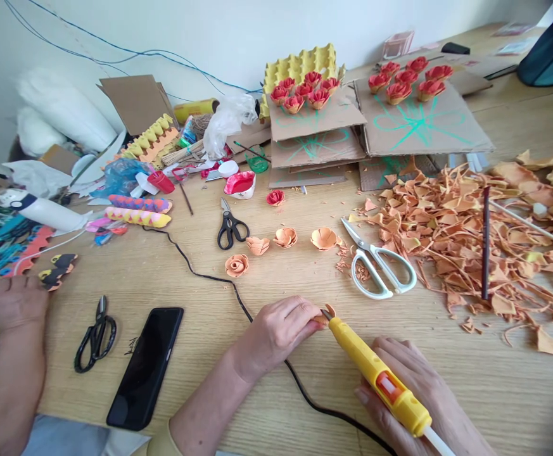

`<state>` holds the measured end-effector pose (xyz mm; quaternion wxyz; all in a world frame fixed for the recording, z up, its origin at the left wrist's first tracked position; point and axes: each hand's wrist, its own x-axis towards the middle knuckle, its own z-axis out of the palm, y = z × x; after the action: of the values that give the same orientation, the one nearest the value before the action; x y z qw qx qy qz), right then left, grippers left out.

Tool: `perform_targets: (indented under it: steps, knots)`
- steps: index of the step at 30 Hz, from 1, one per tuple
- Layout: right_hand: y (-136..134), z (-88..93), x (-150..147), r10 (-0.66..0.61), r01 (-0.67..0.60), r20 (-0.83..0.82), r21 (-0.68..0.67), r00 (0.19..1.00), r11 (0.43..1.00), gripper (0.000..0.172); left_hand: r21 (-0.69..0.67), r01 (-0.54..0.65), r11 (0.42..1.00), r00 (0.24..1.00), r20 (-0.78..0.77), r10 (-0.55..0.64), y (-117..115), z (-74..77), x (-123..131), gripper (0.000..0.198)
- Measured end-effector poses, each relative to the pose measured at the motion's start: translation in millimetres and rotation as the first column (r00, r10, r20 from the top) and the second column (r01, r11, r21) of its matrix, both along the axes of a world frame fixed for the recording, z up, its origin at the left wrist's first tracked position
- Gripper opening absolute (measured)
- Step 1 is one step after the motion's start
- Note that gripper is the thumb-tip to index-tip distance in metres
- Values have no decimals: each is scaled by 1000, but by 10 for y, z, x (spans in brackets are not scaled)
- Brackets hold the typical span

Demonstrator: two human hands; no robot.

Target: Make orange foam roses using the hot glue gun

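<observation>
My left hand [280, 332] pinches a small orange egg-carton petal piece [324, 318], mostly hidden by my fingers. In my right hand [413, 386] is a yellow glue gun [371, 361] with a white glue stick in its rear end; its nozzle touches or nearly touches the petal piece. Just beyond lie a rolled orange carton rose [237, 265] and orange carton cups, one cup [324, 239] standing to the right. Farther back sits a single red rose [275, 197]. White-handled scissors [378, 263] lie open to the right of the cups.
A pile of orange carton scraps [447, 234] covers the right side. Red roses stand on cardboard boxes [423, 123] at the back. A black cable [305, 389] crosses under my left wrist. A phone [146, 367] and black scissors [96, 332] lie left, near another person's hand [19, 304].
</observation>
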<state>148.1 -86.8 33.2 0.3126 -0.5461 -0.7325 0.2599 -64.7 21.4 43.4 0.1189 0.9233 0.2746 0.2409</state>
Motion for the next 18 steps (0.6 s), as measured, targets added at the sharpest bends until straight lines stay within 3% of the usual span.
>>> perform_targets:
  steps: [7, 18]
  knots:
    - [10, 0, 66, 92, -92, 45, 3, 995, 996, 17, 18, 31, 999, 997, 70, -33, 12, -14, -17, 10]
    - [12, -42, 81, 91, -92, 31, 25, 995, 995, 16, -8, 73, 997, 991, 110, -72, 5, 22, -10, 10]
